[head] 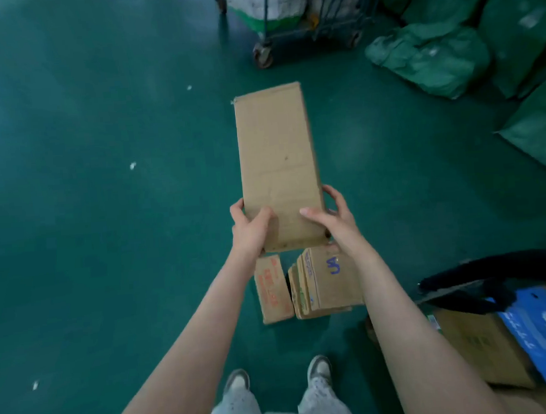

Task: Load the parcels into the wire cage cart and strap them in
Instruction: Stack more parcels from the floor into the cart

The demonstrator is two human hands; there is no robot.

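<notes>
Both hands, left hand (250,231) and right hand (330,219), grip a long box (278,161); next, carry it to the cart (303,17) at twelve o'clock, probably already part-full.

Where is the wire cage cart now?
The wire cage cart stands at the top of the head view, beyond the held long box, left of the green sacks.

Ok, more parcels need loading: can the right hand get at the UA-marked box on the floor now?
Probably not: the right hand grips the long box with the left hand, though nothing covers the UA-marked box.
</notes>
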